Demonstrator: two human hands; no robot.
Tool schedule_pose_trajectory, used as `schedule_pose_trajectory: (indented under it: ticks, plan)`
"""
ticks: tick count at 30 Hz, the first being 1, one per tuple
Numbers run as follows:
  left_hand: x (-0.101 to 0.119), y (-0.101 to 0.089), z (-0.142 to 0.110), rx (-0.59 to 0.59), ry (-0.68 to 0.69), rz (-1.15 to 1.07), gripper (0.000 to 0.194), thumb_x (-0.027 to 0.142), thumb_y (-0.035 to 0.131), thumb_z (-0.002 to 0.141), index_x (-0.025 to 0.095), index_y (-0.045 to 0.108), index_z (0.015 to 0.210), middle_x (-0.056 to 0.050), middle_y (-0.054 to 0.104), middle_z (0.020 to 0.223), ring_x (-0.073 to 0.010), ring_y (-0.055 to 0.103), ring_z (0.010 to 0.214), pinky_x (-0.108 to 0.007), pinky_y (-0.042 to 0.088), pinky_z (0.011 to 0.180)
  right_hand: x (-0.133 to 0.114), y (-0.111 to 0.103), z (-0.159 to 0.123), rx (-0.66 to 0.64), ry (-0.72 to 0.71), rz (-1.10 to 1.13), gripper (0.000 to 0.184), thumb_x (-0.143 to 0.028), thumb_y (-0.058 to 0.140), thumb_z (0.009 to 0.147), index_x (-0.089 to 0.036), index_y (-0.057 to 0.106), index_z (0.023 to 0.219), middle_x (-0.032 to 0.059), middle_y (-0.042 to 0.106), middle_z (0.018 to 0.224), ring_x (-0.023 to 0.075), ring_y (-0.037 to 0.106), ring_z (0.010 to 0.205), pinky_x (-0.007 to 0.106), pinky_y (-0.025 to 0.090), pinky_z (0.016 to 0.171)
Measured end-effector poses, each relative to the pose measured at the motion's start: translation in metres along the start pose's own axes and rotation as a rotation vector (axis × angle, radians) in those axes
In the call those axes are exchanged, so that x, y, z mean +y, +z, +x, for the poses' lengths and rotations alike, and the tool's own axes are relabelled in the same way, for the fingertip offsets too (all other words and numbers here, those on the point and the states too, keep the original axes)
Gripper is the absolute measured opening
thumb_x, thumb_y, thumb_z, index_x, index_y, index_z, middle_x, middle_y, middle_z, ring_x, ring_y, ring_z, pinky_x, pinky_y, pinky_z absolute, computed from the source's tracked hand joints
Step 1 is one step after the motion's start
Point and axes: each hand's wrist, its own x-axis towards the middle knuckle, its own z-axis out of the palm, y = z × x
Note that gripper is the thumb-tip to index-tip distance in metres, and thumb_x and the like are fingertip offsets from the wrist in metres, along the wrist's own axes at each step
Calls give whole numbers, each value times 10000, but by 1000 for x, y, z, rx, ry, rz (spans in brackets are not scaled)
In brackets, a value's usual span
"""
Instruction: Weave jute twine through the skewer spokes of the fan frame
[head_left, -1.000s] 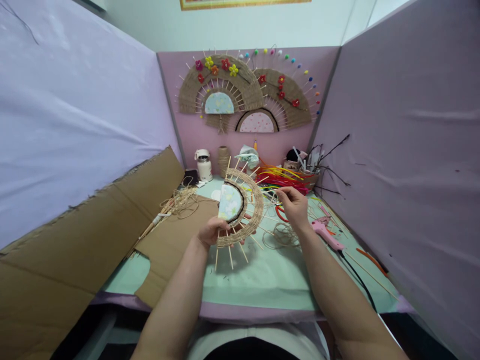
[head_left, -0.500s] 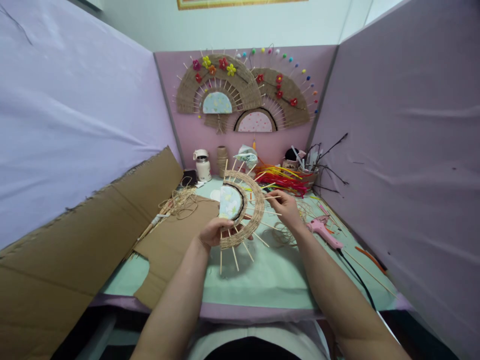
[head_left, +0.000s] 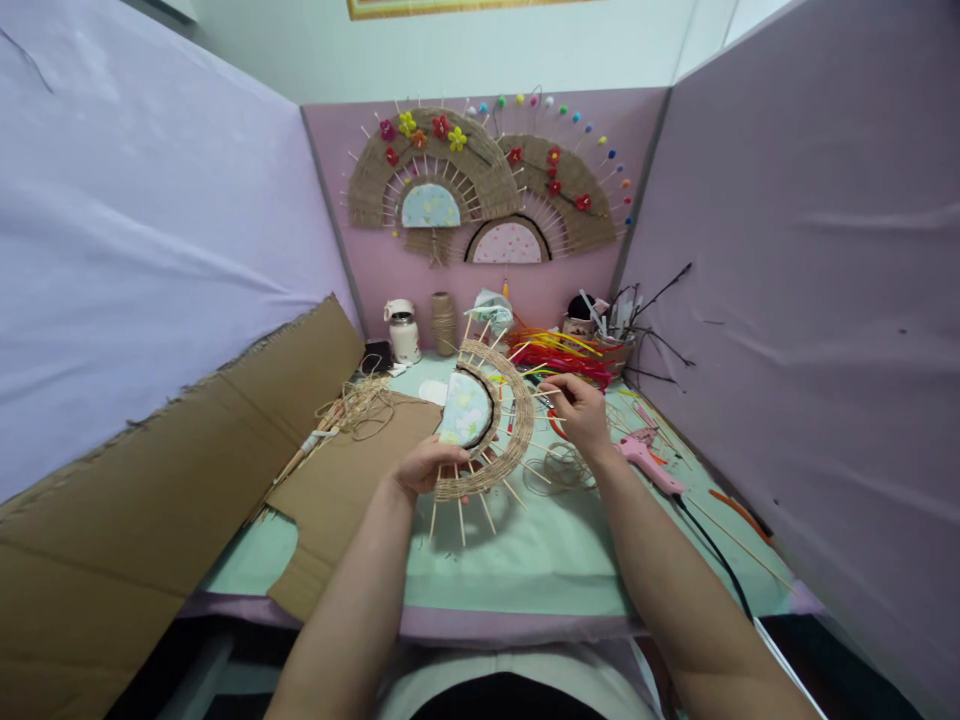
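Observation:
A half-round fan (head_left: 516, 440) of twine woven over thin wooden sticks is held up above the table, its straight side tilted to the left. Its centre is a pale blue floral half-disc (head_left: 466, 408) with a dark border. My left hand (head_left: 431, 465) grips the lower inner part, thumb on the front and fingers behind. At the fan's right edge, my right hand (head_left: 581, 408) is closed in a pinch beside the stick tips; what lies between its fingertips is too small to tell. Loose twine (head_left: 559, 470) lies on the table below that hand.
A pink glue gun (head_left: 651, 465) with a black cord rests at right. Cardboard (head_left: 352, 480) covers the left side. Behind stand a white bottle (head_left: 405, 335), a twine spool (head_left: 444, 325), red and yellow pipe cleaners (head_left: 562, 355) and branches (head_left: 660, 330). Finished fans (head_left: 435, 150) hang on the back panel.
The fan has turned slightly clockwise, its top shifting right and its lower end a little left. My right hand has moved slightly right, still pinched near the stick tips.

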Motion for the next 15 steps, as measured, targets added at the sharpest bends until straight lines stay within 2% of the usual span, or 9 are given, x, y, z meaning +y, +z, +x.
schedule_pose_trajectory:
  ticks: [9,15]
  plan:
    - [2,-6,-3,82,-50,16,536,170,630,644,106,564,1172,-133,686,947,-217,667,627,-183,413,359,-2,-14,5,150,-165,-71,142,-322,572,816,-211,640,759,35,637,742,173,579,709,310,451,704]
    - [1,-5,-7,98,-65,21,517,171,619,636,101,586,1147,-129,689,924,-203,658,602,-170,382,333,1,-17,6,197,-94,-3,153,-336,570,809,-203,636,774,36,633,748,173,572,714,322,457,712]
